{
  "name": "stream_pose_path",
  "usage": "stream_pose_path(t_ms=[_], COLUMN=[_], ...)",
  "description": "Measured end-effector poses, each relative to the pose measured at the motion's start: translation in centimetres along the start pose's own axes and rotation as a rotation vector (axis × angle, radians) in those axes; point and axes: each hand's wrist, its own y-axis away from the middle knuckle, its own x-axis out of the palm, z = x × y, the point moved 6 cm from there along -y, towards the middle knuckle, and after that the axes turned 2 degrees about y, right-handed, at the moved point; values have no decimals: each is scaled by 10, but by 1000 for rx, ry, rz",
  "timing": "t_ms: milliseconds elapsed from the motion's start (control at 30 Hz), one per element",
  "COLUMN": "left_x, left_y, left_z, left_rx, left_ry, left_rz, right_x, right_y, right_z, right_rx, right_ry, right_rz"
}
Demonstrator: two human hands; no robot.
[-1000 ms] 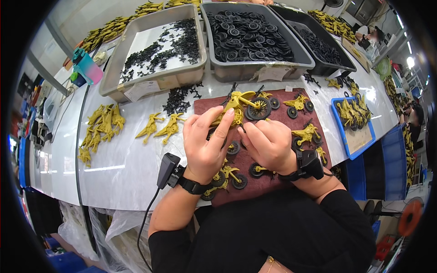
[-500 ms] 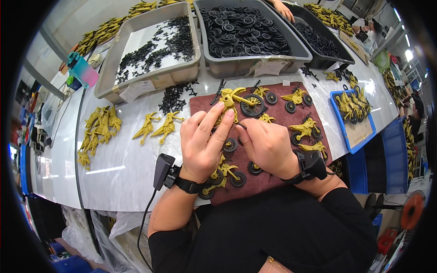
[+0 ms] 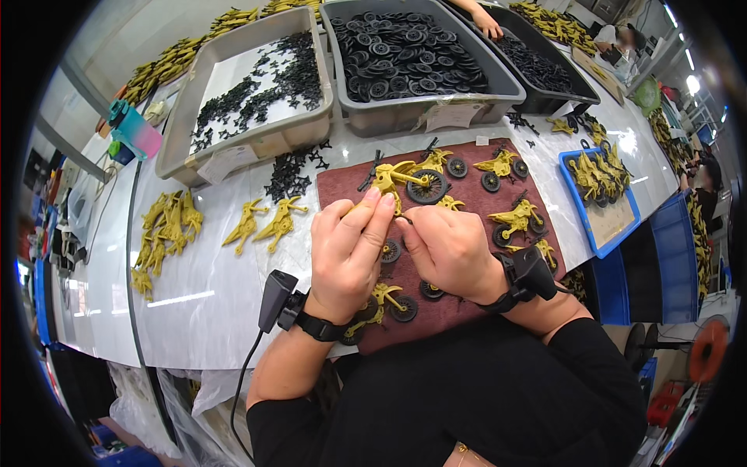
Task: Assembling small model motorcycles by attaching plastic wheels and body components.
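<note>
Over the dark red cloth, my left hand closes its fingers around the rear of a yellow toy motorcycle. One black spoked wheel is fitted at the end of its fork, pointing up and to the right. My right hand meets it from the other side, thumb and forefinger pinched on a small dark part against the motorcycle's underside. Most of that part is hidden by my fingers. Several other yellow motorcycles with black wheels lie around on the cloth.
Behind the cloth stand a grey bin of black wheels and a grey bin of small black parts. A co-worker's hand reaches into a black bin. Yellow bodies lie left; a blue tray sits right.
The view has shifted slightly. My left fingertips have slid a little down the motorcycle and drawn closer together. My right hand keeps its pinch beside them.
</note>
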Motion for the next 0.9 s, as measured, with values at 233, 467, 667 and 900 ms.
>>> stream_pose_path(t_ms=[233,467,667,900], left_x=[3,20,11,10], left_y=[3,23,17,1], left_z=[25,33,32,21], left_rx=[-382,-931,-639,-501], left_ry=[477,1092,840,772], left_rz=[20,52,121,119], right_x=[-36,-5,0,0], right_y=[-13,15,17,18], right_z=[0,-41,-45,-44], right_rx=[122,407,540,391], right_ry=[-115,-897,-953,-856], right_rz=[-15,2,167,51])
